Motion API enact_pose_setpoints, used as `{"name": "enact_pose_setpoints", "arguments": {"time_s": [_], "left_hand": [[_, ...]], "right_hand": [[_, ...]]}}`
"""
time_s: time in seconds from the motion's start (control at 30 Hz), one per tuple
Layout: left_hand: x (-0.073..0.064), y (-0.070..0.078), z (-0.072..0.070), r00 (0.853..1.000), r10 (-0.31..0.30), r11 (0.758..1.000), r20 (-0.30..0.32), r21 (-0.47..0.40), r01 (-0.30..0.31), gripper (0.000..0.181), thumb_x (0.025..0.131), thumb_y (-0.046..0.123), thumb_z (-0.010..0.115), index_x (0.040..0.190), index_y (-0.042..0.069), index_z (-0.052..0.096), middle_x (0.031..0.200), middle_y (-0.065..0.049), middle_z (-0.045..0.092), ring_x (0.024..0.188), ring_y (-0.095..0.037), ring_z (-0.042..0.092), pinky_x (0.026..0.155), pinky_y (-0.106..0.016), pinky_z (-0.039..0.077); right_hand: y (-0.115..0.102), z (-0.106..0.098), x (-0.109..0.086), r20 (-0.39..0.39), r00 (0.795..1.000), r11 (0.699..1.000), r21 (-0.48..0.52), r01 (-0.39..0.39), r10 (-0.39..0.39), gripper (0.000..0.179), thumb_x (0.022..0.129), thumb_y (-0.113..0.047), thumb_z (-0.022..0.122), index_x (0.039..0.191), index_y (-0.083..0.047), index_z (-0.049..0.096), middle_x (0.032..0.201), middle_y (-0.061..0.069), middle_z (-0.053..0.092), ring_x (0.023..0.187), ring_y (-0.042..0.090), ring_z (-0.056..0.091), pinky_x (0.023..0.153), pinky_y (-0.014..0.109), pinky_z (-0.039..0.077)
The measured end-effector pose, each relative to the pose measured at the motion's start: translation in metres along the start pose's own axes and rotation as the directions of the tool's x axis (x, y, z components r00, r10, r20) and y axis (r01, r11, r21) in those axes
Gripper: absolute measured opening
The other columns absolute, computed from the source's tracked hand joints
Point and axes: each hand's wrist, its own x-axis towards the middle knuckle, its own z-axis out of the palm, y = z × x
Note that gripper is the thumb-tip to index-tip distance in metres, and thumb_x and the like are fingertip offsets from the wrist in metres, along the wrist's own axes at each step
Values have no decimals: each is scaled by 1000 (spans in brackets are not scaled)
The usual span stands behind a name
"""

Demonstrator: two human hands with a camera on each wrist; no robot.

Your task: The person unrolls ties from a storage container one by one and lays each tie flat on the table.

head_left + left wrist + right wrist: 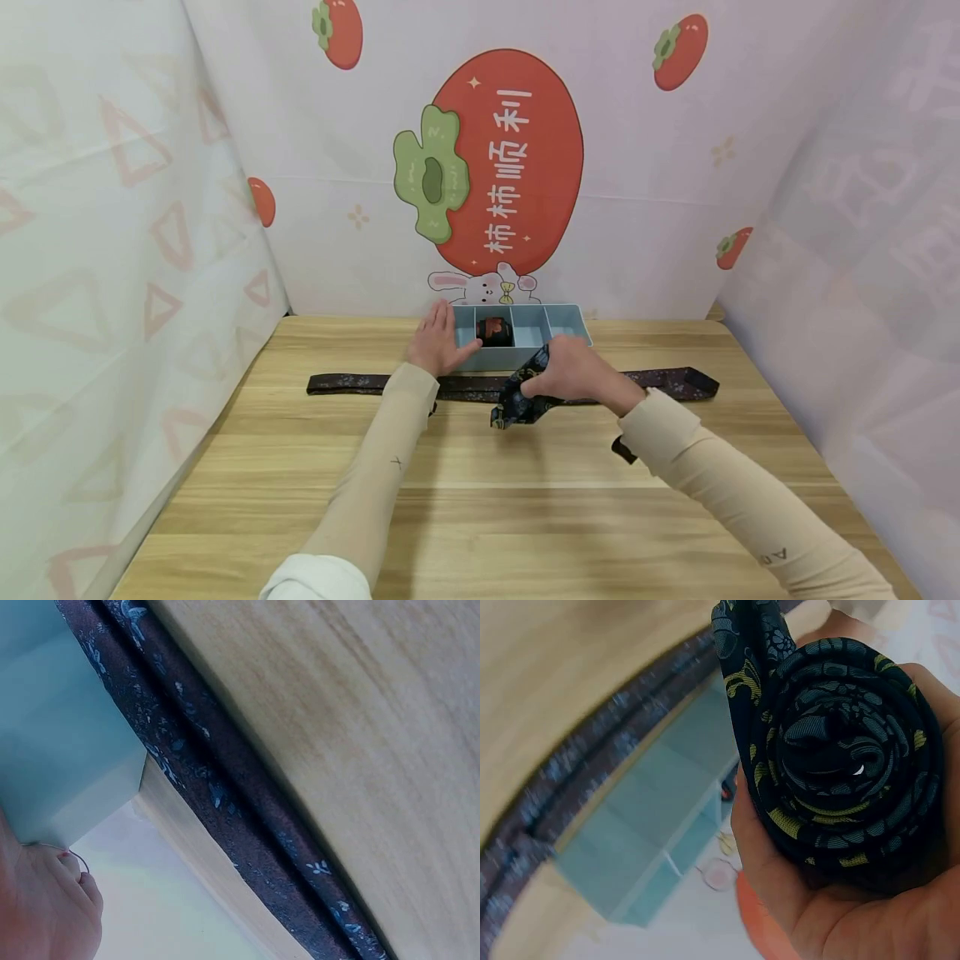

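My right hand (573, 371) grips a rolled-up dark necktie (847, 772) with a grey-blue and yellow pattern, raised in front of the box. In the right wrist view the coil's spiral end faces the camera, and one length hangs off the roll. My left hand (435, 342) holds the left end of a light blue divided box (495, 359), its thumb across the front rim. A black rolled piece with a red pattern (494, 331) sits in the second compartment from the left. The two compartments on the right show bare bottoms; my hand partly covers the leftmost one.
A second necktie (465, 385), dark brownish with small pale flowers, lies lengthwise across the wooden table (480, 517), just in front of the box. Printed cloth (637, 167) with persimmons hangs behind the table, and more cloth hangs at both sides.
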Motion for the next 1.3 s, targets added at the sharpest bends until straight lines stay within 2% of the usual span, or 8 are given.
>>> {"name": "enact_pose_setpoints", "arguments": {"time_s": [0.27,0.37,0.43,0.5,0.63,0.77,1.03,1.3], "left_hand": [[1,2,-1,1000,5,1000,-10,-12,-5,107,101,80,33,169,0,9,179,-16,6,167,-31,5,135,-44,18],[2,3,-1,1000,3,1000,-12,-10,-3,107,101,79,33,169,0,9,179,-16,6,167,-31,4,135,-44,18],[2,3,-1,1000,4,1000,-10,-2,-4,107,101,79,33,169,0,9,179,-16,6,167,-30,4,135,-44,18],[2,3,0,1000,3,1000,-9,2,-3,107,101,79,34,169,0,9,179,-16,5,167,-30,4,135,-44,19],[1,3,1,1000,7,1000,-15,1,-7,107,101,79,34,168,0,10,179,-17,6,167,-31,5,135,-44,18],[0,3,0,1000,14,1000,-16,2,-14,106,101,78,33,168,-1,10,179,-18,7,167,-32,6,135,-45,18],[-8,5,-8,1000,13,1000,-17,-15,-13,105,102,76,35,168,-2,11,178,-18,7,167,-32,8,135,-45,17],[-9,4,-8,999,30,999,-44,-42,-32,105,102,75,38,167,-4,11,178,-20,9,167,-34,8,135,-46,15]], "right_hand": [[21,50,5,51,987,971,176,-161,155,44,84,-40,81,83,-6,54,68,3,41,55,17,37,55,35,37],[27,66,6,67,981,959,208,-192,182,64,85,-44,81,115,10,62,97,19,63,75,25,59,68,42,53],[30,76,6,73,977,951,225,-213,201,87,85,-47,81,140,13,52,128,30,62,99,34,67,82,50,58],[32,84,6,74,973,946,230,-228,217,96,84,-51,80,148,13,47,144,32,55,112,38,66,91,54,58],[33,98,8,62,971,942,234,-241,233,62,83,-53,79,103,4,64,95,16,63,77,25,59,69,41,52],[32,108,10,42,973,944,234,-231,228,52,85,-51,78,64,-14,48,63,2,40,57,20,41,56,34,38],[31,105,6,14,972,960,152,-235,235,50,86,-56,77,76,-10,59,76,8,56,69,25,58,62,37,46],[40,96,2,48,967,956,144,-256,252,60,84,-65,78,67,-15,49,68,3,43,58,18,41,55,34,39]]}}
